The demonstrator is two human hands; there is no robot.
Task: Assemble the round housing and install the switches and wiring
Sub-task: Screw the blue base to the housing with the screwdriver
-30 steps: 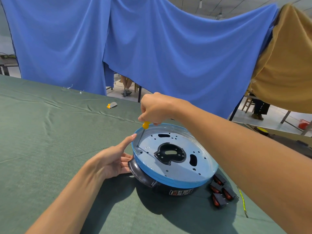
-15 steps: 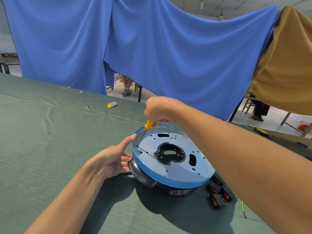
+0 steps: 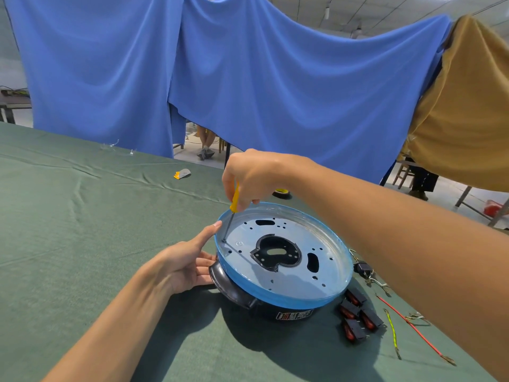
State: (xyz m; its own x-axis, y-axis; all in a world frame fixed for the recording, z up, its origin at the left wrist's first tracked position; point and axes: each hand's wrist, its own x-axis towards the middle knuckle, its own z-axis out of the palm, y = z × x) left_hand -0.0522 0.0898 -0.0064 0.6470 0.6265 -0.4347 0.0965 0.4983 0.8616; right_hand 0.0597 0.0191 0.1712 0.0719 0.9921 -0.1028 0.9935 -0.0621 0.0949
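The round housing (image 3: 286, 296) lies on the green cloth, a black shell topped by a metal plate with a blue film rim and a black centre cut-out. My right hand (image 3: 253, 175) grips a yellow-handled screwdriver (image 3: 234, 202) upright, its tip down at the plate's left edge. My left hand (image 3: 187, 263) rests against the housing's left side, fingers straight, the forefinger touching the blue rim. Several black switches with red rockers (image 3: 358, 315) lie to the right of the housing. Red and yellow-green wires (image 3: 405, 326) lie beyond them.
A green cloth (image 3: 82, 244) covers the table. A small yellow and grey scrap (image 3: 181, 173) lies far left of centre, and a tape roll (image 3: 281, 192) sits behind the housing. Blue and tan sheets hang at the back; a person's legs show under them.
My right hand with the screwdriver has shifted slightly and turned at the plate's left edge. My left hand stays against the housing. The view has tilted, showing more wires at right.
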